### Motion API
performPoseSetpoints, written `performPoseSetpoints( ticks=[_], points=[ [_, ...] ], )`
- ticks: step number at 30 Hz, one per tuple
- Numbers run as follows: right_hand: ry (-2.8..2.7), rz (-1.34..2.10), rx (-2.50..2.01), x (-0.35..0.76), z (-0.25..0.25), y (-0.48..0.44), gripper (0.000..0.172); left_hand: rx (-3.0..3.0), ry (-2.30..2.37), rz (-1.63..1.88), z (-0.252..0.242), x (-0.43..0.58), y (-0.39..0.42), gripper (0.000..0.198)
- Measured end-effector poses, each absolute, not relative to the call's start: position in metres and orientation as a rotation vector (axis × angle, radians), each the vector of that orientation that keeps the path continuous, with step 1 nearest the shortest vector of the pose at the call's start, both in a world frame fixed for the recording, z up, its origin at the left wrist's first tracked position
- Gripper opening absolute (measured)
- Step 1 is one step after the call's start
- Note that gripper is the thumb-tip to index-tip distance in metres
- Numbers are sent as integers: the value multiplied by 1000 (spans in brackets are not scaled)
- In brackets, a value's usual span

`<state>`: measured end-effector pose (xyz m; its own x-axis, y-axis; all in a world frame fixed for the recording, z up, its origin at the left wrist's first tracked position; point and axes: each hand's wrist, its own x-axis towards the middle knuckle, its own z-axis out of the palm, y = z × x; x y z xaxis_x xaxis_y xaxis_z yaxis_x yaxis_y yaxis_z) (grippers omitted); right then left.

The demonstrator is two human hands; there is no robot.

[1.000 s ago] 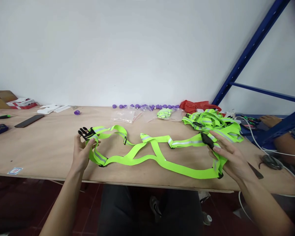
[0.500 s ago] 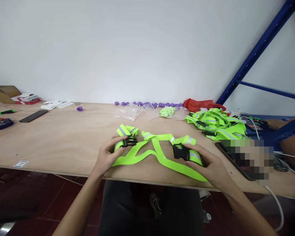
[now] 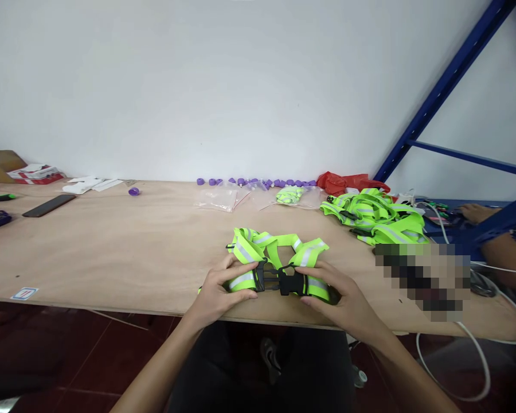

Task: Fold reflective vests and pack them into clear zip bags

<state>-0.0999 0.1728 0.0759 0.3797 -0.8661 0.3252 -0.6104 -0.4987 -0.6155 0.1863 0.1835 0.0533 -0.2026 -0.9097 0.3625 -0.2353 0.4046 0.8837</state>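
Note:
Near the table's front edge lies a neon-yellow reflective strap harness with grey stripes. My left hand is closed on the pronged half of its black side-release buckle, thumb below and fingers above. My right hand grips the black socket half the same way. The two halves face each other in line, with the prong tips at the socket's mouth and a gap showing between the bodies. Loops of strap stand up behind both hands.
Right of the harness is a heap of similar yellow straps, with a red plastic bag behind. Clear plastic bags and purple pieces line the wall. A blue metal frame rises at right, near another person's arm.
Both hands have moved toward each other, bringing the buckle halves from far apart to nearly joined. The straps have bunched up between and behind the hands.

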Motion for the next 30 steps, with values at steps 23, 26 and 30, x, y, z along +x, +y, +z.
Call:
performPoseSetpoints(
  ticks=[23, 26, 30],
  points=[
    [1277, -913, -2290, -101, 69, 173, 43, 1003, -1622, -846, 45, 183, 180, 39],
    [1299, -881, -2314, -102, 66, 172, 42, 1001, -1655, -825, 45, 182, 180, 38],
    [1278, -817, -2344, -98, 59, 172, 41, 1030, -1681, -771, 44, 176, 180, 35]
  ],
)
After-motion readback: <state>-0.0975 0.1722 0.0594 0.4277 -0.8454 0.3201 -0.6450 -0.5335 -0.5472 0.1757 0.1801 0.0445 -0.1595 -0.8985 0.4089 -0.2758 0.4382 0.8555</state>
